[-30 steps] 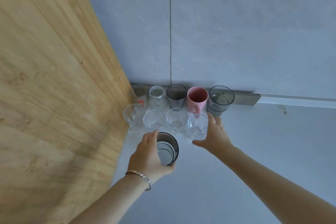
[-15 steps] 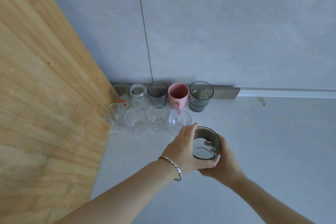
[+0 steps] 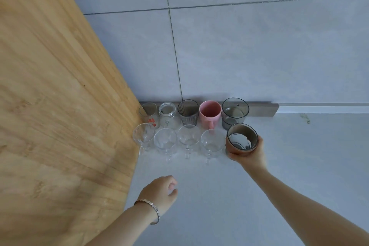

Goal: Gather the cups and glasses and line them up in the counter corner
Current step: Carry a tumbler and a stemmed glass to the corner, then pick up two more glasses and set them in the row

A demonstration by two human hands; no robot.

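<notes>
Wood panel [image 3: 60,106] far left, corner where it meets the tiled wall [image 3: 259,50]. Far row along wall: printed glass [image 3: 149,114], jar [image 3: 167,113], ribbed cup [image 3: 188,111], pink mug [image 3: 210,113], smoky tumbler [image 3: 235,110]. Near row: four clear handled glasses [image 3: 188,138]. Left hand [image 3: 159,190] near, loosely curled, empty. Right hand [image 3: 248,151] clamped on dark glass [image 3: 242,139] at near row's right end, just beside last clear glass. Step: placing it. Next: set down upright, let go without knocking neighbours.

Red print on the corner glass [image 3: 149,113] is too small to read; both forearms run off the bottom edge
</notes>
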